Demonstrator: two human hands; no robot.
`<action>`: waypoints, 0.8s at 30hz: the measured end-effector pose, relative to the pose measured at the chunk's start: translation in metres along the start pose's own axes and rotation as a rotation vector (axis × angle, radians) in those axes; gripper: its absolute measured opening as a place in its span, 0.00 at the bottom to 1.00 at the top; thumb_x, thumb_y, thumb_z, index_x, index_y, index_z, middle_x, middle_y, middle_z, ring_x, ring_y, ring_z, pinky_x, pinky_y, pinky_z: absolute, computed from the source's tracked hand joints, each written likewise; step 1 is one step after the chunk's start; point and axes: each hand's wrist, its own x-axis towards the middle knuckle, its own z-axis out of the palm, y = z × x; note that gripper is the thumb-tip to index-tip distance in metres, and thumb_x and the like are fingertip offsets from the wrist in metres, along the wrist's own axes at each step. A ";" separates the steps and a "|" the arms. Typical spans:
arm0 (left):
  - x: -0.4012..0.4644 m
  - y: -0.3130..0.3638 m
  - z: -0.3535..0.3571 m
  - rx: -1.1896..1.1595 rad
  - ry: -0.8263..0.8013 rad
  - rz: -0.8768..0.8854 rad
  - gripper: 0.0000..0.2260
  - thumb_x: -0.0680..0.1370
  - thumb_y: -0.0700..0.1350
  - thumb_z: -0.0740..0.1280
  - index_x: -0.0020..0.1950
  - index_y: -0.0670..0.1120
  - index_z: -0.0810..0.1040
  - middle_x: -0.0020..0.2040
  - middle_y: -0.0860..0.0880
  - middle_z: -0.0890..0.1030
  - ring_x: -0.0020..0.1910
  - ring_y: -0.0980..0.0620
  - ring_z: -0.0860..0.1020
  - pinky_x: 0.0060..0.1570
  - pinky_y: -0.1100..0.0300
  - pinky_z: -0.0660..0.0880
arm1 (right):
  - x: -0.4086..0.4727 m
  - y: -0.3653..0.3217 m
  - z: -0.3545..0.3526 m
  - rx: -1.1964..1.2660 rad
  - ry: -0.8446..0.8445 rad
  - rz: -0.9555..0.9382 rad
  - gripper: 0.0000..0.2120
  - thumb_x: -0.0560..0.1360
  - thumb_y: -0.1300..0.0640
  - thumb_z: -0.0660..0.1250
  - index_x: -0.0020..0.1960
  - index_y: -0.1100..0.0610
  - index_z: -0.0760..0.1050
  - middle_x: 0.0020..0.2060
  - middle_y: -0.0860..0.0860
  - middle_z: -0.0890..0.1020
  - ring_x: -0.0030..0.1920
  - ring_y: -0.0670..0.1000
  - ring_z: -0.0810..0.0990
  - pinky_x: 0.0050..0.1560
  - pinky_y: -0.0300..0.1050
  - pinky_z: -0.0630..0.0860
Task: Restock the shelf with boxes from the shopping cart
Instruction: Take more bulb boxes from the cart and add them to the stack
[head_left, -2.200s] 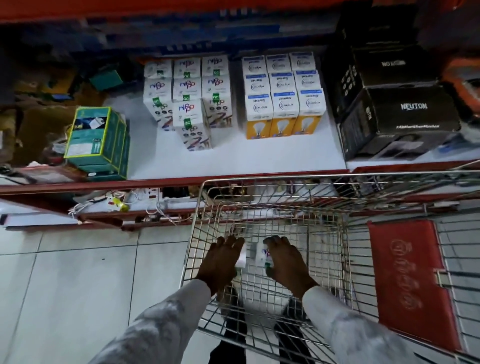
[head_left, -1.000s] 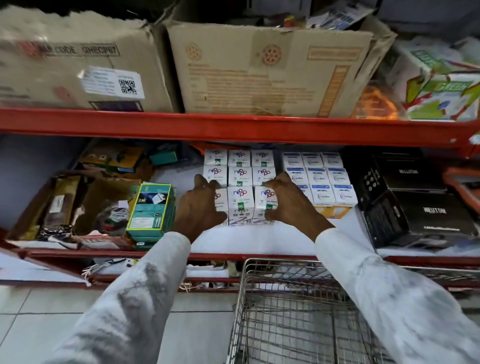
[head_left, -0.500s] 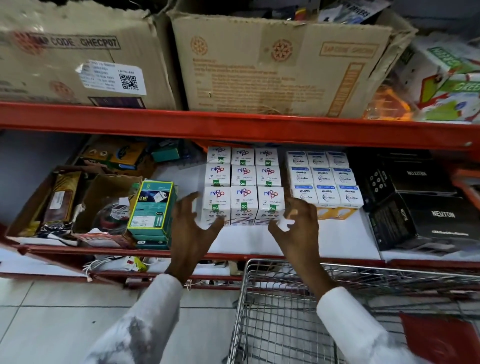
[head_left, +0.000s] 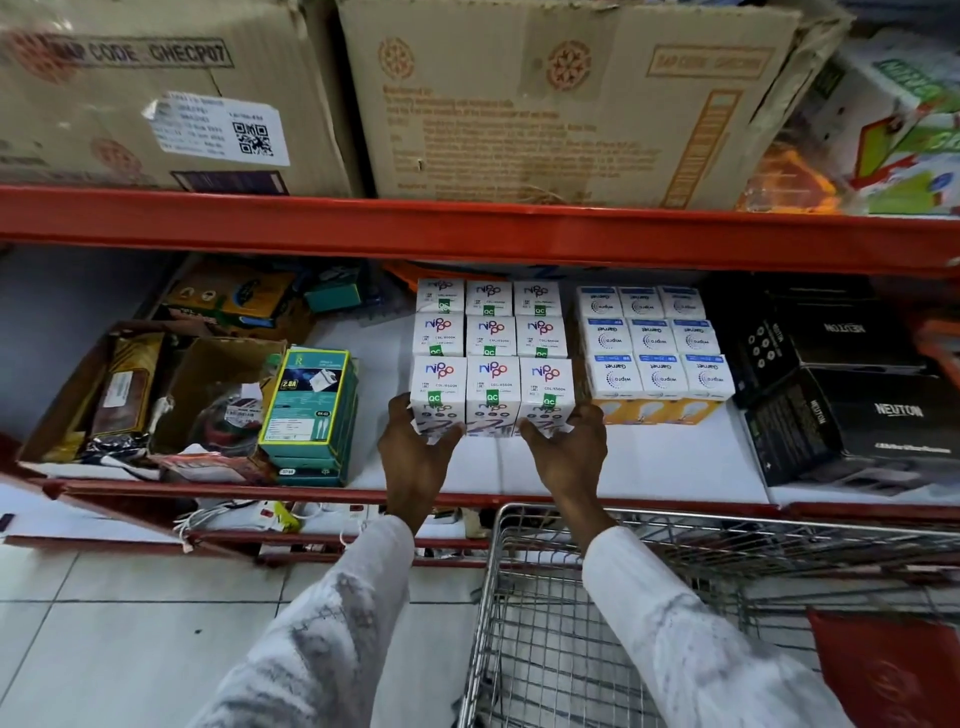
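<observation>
- The shelf (head_left: 649, 467), a white deck behind a red front rail, carried the stock; the wire shopping cart (head_left: 571, 623) stood just in front of it, below the right forearm.
- The white boxes (head_left: 492, 358) sat on the shelf as a three-by-three block, just beside a block of blue-topped boxes (head_left: 657, 358).
- The front row (head_left: 492, 395) looked like thin printed card: probably light, stiff enough to push, easily dented, and liable to slide apart if squeezed unevenly.
- The left hand (head_left: 415, 457) pressed the row's left corner, the right hand (head_left: 569, 452) its right corner.
- The fingers (head_left: 402, 410) were spread and bracing the row's lower front edge, not clenched round any one box; flat pressure on the outer faces seemed the safest hold.
</observation>
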 end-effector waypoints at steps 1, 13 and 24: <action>0.001 -0.001 0.001 0.003 0.006 0.006 0.29 0.67 0.44 0.79 0.63 0.44 0.71 0.58 0.43 0.83 0.52 0.45 0.83 0.47 0.62 0.75 | 0.001 0.000 0.000 0.007 0.007 0.003 0.31 0.60 0.51 0.80 0.57 0.61 0.73 0.53 0.59 0.82 0.57 0.59 0.80 0.56 0.52 0.79; -0.004 -0.001 0.008 -0.068 0.062 0.039 0.29 0.68 0.43 0.79 0.64 0.45 0.69 0.60 0.44 0.81 0.52 0.49 0.81 0.40 0.74 0.77 | 0.007 0.009 0.005 0.049 -0.048 -0.004 0.37 0.54 0.39 0.75 0.57 0.59 0.74 0.53 0.57 0.82 0.56 0.59 0.81 0.54 0.56 0.81; -0.081 0.029 0.084 -0.184 -0.080 -0.176 0.09 0.69 0.45 0.78 0.43 0.45 0.80 0.40 0.45 0.85 0.39 0.47 0.84 0.43 0.63 0.80 | 0.005 0.047 -0.087 0.096 0.136 0.008 0.23 0.63 0.63 0.80 0.47 0.56 0.68 0.45 0.56 0.77 0.35 0.53 0.77 0.37 0.28 0.72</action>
